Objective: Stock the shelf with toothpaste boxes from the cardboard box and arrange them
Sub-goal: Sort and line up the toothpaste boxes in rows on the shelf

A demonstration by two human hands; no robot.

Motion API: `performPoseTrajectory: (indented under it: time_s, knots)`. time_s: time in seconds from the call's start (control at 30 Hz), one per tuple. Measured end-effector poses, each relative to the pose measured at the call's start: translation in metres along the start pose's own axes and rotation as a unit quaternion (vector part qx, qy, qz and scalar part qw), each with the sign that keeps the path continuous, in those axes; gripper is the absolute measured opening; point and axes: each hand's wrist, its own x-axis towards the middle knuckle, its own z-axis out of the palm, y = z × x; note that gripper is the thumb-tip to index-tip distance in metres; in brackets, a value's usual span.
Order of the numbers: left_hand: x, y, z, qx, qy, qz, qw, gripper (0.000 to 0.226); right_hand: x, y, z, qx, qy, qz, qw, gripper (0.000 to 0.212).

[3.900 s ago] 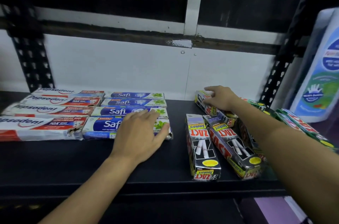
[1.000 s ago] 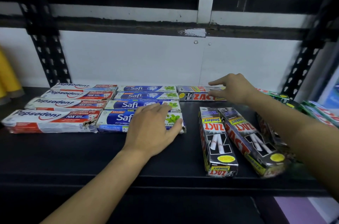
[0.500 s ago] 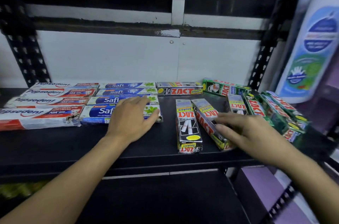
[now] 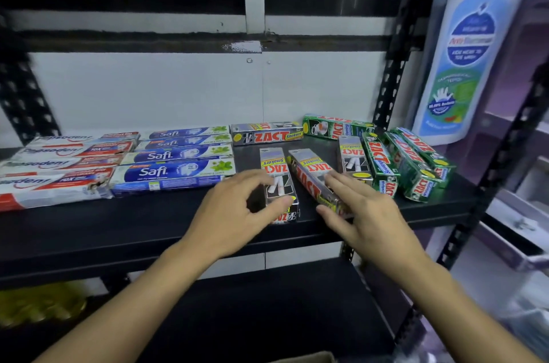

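On the black shelf lie rows of Pepsodent boxes and Safi boxes at the left. Right of them, one black Zact Smokers box and one green Zact box lie crosswise at the back. Two black Zact boxes point toward me. My left hand curls its fingers and thumb round the left Zact box. My right hand rests with straight fingers on the near end of the tilted second Zact box. A third black Zact box and several green Zact boxes lie further right.
A large white and blue bottle stands beyond the right upright. A lower shelf is below, with something yellow at its left. A corner of the cardboard box shows at the bottom edge.
My left hand has left the Safi boxes and taken hold of the left black Zact box. My right hand stays on the second Zact box.
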Motion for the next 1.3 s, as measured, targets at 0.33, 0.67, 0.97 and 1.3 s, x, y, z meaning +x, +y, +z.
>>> performPoseTrajectory:
  time_s: [0.33, 0.67, 0.97, 1.3]
  knots:
    - [0.012, 0.007, 0.016, -0.172, -0.039, -0.076, 0.981, 0.056, 0.013, 0.012, -0.048, 0.06, 0.197, 0.059, 0.977, 0.036]
    - [0.025, 0.023, 0.032, -0.167, -0.042, -0.077, 0.982, 0.049, 0.017, 0.068, -0.043, -0.081, 0.088, 0.06, 0.991, 0.048]
    - [0.037, 0.003, 0.002, -0.031, 0.007, -0.018, 0.999, 0.03, 0.015, 0.001, -0.027, -0.05, 0.151, -0.023, 0.987, 0.031]
    - [0.047, -0.066, -0.023, 0.253, 0.041, -0.024, 0.966, 0.061, 0.05, -0.043, 0.008, -0.084, -0.142, 0.118, 0.979, 0.061]
